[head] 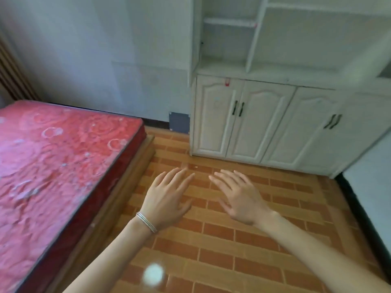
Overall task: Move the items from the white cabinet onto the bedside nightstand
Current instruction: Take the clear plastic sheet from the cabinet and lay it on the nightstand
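Observation:
The white cabinet (249, 123) stands against the far wall at the right, with shut lower doors and open shelves above. No items show on the shelves that I can see. My left hand (167, 197), a thin bracelet on its wrist, hovers palm down over the floor with fingers spread and holds nothing. My right hand (239, 195) hovers beside it, also spread and holding nothing. Both hands are well short of the cabinet. No nightstand is in view.
A bed with a red patterned mattress (59, 166) on a wooden base fills the left side. Orange brick-pattern floor (222, 250) runs between bed and cabinet. A grey plate (179, 122) sits low on the wall. A white surface with a dark edge (372, 187) is at the right.

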The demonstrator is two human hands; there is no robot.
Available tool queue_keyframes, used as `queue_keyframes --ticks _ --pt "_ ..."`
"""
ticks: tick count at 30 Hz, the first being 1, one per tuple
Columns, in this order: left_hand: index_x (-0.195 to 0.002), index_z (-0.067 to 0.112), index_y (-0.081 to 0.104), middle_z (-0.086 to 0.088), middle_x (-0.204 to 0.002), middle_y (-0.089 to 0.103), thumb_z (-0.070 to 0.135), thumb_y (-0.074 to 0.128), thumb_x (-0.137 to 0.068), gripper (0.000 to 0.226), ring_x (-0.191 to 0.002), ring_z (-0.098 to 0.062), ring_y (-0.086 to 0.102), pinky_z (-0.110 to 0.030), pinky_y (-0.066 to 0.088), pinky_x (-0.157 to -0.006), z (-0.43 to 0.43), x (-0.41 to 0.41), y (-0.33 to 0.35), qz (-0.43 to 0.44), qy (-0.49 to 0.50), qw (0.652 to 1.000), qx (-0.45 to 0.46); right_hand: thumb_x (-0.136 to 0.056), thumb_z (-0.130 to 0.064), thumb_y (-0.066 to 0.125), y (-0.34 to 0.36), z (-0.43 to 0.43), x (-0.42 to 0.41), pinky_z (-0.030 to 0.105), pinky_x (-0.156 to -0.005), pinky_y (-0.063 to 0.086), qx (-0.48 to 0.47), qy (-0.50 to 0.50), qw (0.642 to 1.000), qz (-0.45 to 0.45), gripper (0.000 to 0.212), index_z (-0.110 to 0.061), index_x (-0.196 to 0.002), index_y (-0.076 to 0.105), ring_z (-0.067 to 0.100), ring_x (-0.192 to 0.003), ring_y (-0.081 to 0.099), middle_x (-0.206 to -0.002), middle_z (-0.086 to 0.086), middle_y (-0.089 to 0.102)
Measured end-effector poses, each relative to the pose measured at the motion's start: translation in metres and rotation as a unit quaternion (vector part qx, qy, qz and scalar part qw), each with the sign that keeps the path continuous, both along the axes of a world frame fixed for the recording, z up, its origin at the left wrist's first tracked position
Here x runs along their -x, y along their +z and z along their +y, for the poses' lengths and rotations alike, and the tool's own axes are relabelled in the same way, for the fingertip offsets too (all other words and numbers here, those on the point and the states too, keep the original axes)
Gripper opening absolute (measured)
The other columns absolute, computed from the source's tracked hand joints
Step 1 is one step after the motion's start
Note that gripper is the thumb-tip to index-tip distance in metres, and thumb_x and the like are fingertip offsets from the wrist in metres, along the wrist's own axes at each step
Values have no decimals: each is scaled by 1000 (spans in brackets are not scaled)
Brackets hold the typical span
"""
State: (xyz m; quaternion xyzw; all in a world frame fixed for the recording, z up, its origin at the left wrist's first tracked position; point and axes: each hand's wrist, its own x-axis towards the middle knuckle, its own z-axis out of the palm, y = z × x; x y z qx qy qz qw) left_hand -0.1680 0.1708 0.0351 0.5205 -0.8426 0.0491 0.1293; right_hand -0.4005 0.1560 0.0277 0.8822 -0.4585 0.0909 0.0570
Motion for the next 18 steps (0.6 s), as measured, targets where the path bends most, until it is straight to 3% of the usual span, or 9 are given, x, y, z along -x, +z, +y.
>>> queue_keyframes --ticks 8,18 --pt "-132 18 51 -4 -129 58 52 39 -84 60 -120 -24 52 -40 42 -98 -98 152 29 5 -42 998 51 -85 -35 56 46 -77 151 39 -104 36 39 -53 998 0 57 -17 -137 42 19 -124 45 -133 0 52" --pt "-137 21 46 -3 -134 54 53 35 -87 61 -125 -24 49 -42 39 -101 -210 199 58 -18 -29 997 75 -86 -36 43 71 -187 198 35 -99 39 93 -42 994 -47 51 -15 -132 49 18 -116 51 -125 0 58"
